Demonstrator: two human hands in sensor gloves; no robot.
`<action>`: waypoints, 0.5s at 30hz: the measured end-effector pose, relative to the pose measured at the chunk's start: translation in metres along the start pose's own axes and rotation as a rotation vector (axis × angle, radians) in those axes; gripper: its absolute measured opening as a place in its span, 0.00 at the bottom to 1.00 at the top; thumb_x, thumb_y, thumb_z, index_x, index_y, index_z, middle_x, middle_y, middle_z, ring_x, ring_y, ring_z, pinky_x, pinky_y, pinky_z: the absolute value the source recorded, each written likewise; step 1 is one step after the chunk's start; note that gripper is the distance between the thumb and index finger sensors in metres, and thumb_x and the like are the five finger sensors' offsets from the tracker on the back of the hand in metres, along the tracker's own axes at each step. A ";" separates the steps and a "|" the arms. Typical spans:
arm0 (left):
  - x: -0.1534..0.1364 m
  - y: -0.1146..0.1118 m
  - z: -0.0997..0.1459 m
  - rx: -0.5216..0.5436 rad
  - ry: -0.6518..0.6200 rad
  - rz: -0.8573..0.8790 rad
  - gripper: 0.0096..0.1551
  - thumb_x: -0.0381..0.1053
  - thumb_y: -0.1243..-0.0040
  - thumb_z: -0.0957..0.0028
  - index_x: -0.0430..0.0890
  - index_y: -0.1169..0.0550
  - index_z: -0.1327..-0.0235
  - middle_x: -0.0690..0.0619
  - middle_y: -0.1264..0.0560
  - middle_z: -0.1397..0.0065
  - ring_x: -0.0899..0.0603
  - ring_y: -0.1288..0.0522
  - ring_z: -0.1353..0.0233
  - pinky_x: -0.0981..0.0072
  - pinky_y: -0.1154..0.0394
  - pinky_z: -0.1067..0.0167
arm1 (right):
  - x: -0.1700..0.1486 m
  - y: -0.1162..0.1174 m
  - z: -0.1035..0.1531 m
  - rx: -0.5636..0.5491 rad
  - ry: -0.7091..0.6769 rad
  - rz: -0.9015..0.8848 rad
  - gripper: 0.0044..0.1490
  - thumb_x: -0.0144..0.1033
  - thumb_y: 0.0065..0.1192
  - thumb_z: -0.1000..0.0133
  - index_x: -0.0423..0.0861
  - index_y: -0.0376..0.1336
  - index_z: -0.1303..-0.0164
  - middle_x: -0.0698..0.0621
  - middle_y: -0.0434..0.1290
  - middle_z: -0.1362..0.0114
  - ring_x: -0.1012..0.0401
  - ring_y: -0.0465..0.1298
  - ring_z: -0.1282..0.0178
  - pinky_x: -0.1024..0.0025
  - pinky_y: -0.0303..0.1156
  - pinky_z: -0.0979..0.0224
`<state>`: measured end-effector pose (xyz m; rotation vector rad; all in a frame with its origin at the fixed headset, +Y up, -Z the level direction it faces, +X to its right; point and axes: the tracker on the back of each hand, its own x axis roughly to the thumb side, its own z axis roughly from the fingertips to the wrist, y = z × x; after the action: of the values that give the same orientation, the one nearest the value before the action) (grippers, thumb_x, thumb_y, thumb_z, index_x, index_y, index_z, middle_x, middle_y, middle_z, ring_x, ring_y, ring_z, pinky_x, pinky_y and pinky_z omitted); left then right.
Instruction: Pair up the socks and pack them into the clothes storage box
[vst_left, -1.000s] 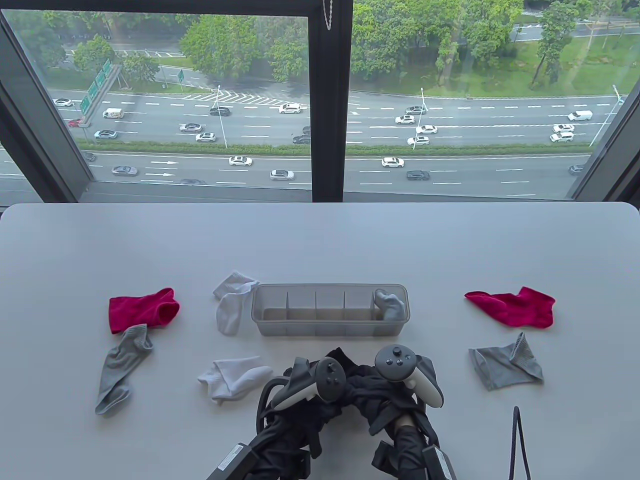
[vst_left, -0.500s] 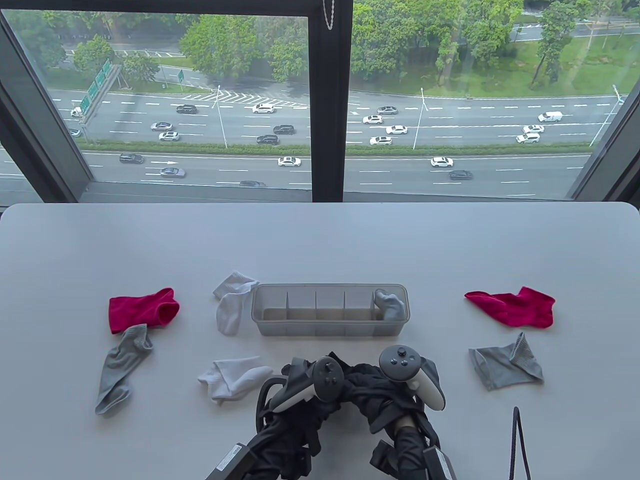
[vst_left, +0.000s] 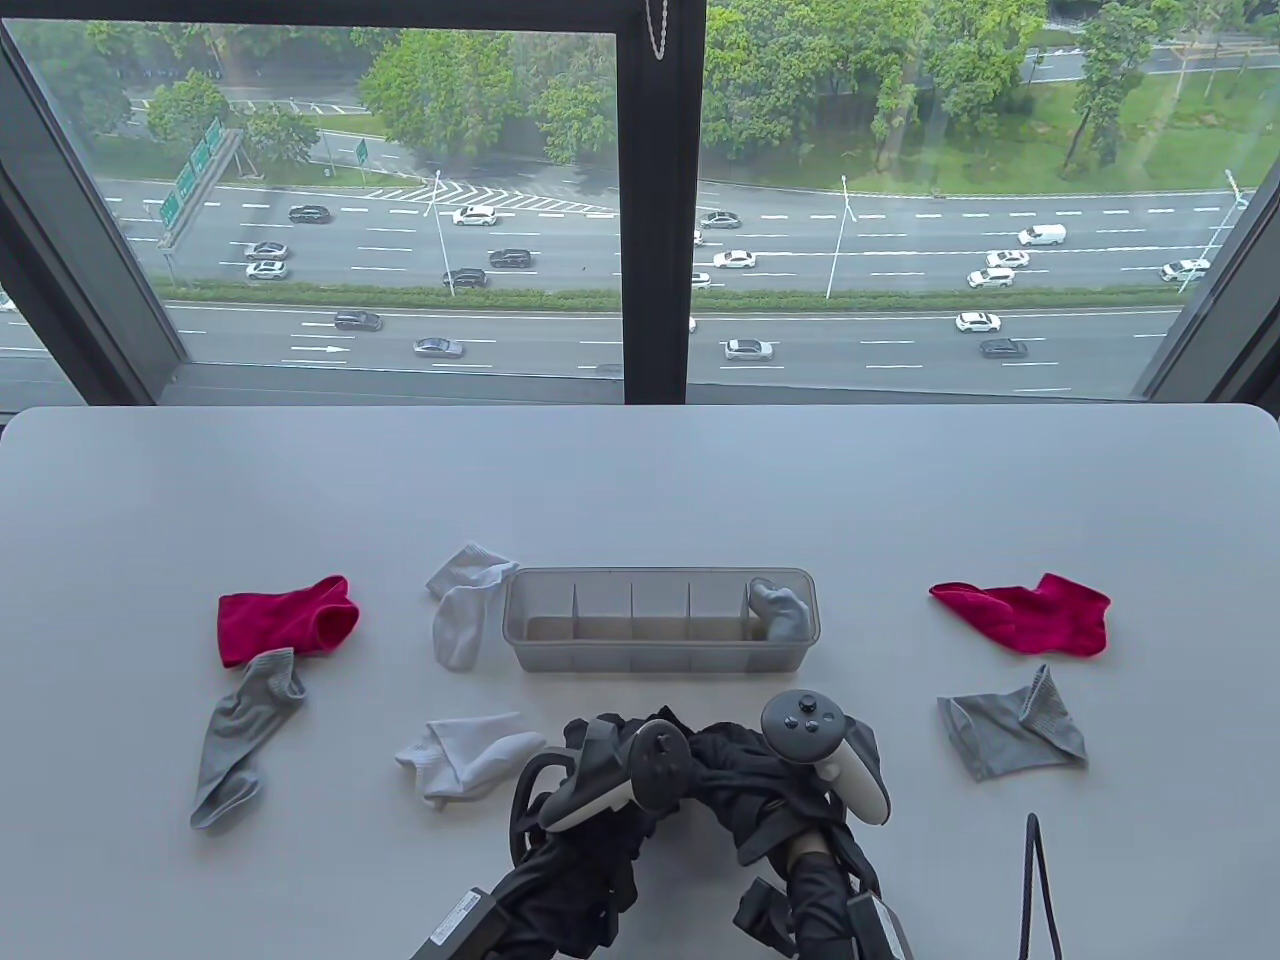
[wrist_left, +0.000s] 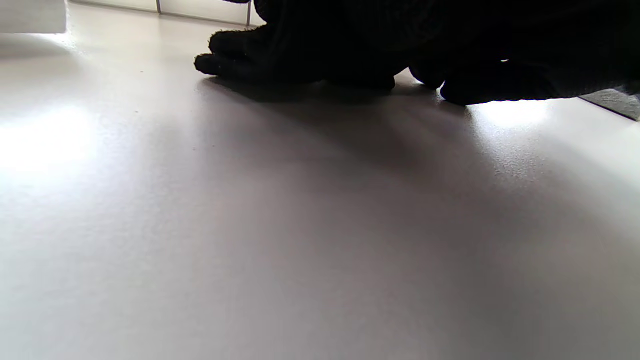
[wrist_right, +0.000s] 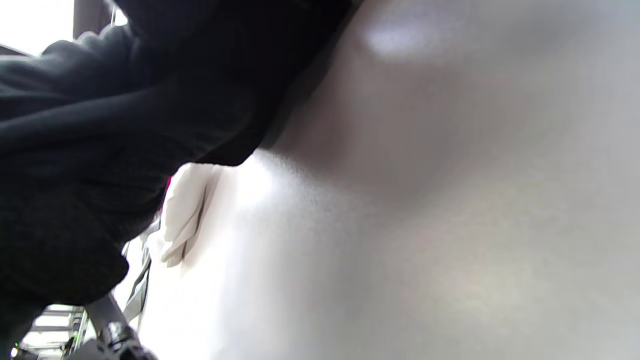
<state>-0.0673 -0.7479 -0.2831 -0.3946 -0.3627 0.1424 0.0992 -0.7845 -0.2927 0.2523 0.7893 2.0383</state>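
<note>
A clear storage box (vst_left: 660, 655) with dividers stands mid-table; a rolled grey sock (vst_left: 780, 608) fills its rightmost compartment. Just in front of it lies a bundle of black socks (vst_left: 725, 765), and my left hand (vst_left: 625, 765) and right hand (vst_left: 810, 745) hold it from either side, fingers hidden under the trackers. In the left wrist view the black socks (wrist_left: 350, 45) rest dark against the table. In the right wrist view the black socks (wrist_right: 125, 125) fill the left side. Loose socks: white (vst_left: 462, 610), white (vst_left: 468, 755), red (vst_left: 285, 618), red (vst_left: 1030, 612), grey (vst_left: 240, 735), grey (vst_left: 1015, 735).
The white table (vst_left: 640, 480) runs back to a large window. A dark cable loop (vst_left: 1035, 880) stands at the front right edge. The white sock (wrist_right: 185, 215) shows beside the black fabric in the right wrist view.
Both hands have shifted slightly on the black socks: the left tracker tipped down and toward me, the right one drifted a little to the right. The other socks and box stayed put.
</note>
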 end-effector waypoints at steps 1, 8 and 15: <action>-0.002 0.001 0.001 -0.010 -0.013 0.019 0.27 0.48 0.50 0.40 0.34 0.31 0.34 0.34 0.45 0.17 0.25 0.51 0.17 0.25 0.56 0.24 | 0.002 0.000 0.000 0.007 0.005 0.024 0.42 0.50 0.53 0.39 0.48 0.45 0.17 0.35 0.33 0.15 0.42 0.26 0.22 0.47 0.31 0.21; -0.009 0.003 0.003 -0.071 0.039 -0.024 0.31 0.57 0.42 0.46 0.38 0.33 0.40 0.33 0.51 0.16 0.25 0.54 0.17 0.25 0.55 0.24 | 0.012 0.005 -0.004 -0.016 -0.044 -0.007 0.31 0.46 0.49 0.36 0.36 0.62 0.32 0.35 0.41 0.15 0.41 0.31 0.20 0.39 0.32 0.22; -0.016 0.004 0.005 -0.031 -0.010 0.054 0.26 0.55 0.41 0.45 0.38 0.28 0.43 0.34 0.43 0.18 0.25 0.49 0.17 0.26 0.50 0.25 | 0.019 0.003 -0.001 -0.051 -0.092 0.029 0.31 0.45 0.53 0.36 0.40 0.58 0.27 0.34 0.40 0.14 0.39 0.33 0.19 0.33 0.35 0.23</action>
<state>-0.0842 -0.7459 -0.2855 -0.4345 -0.3643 0.1912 0.0858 -0.7702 -0.2940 0.3280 0.6802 2.0556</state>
